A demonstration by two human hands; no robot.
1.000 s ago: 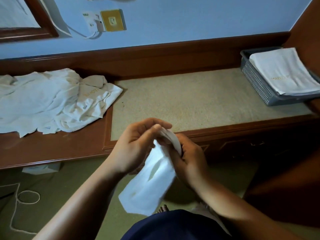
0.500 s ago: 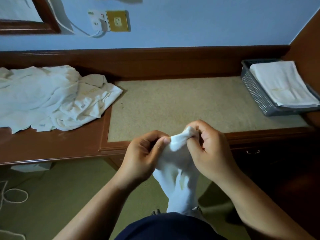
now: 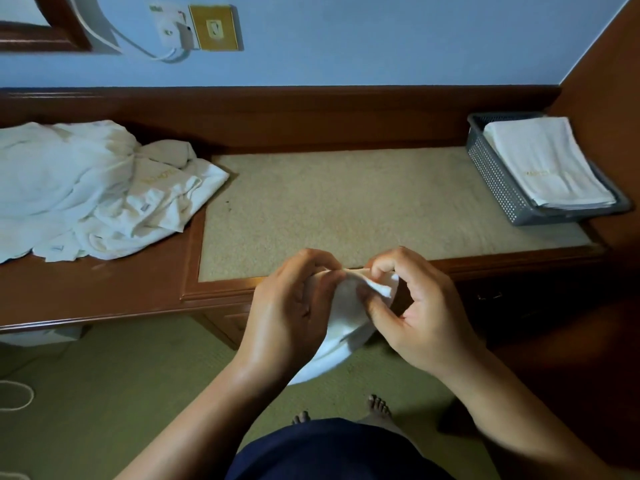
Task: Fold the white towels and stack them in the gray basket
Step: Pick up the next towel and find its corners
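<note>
**White towel**: held in the air just in front of the near edge of the desk, above the floor, between both hands. The left hand grips the towel's upper edge with its fingers curled over it. The right hand pinches a corner of the same edge between the thumb and curled fingers. The two hands are just beside one another. The rest of the cloth hangs bunched below them, not spread, and no fold is visible in it.

**Gray basket**: stands at the far right of the desk, well apart from the hands. It already contains a stack of folded towels, lying flat with edges roughly aligned. The layers cannot be counted reliably.

**Heap of unfolded towels**: lies at the far left of the desk, crumpled and overlapping. Its right corner reaches the left border of the beige inset panel, which lies between the heap and the basket.

**Progress, as judged:** the task is under way but some way short of complete.
- Some towels are folded and stacked.
- One towel is in hand, apparently at the stage of finding its corners.
- The heap is yet to be folded and appears to hold several pieces.

**Work left:** spread and fold the held towel, place it on the stack, then repeat for each piece in the heap.
</note>
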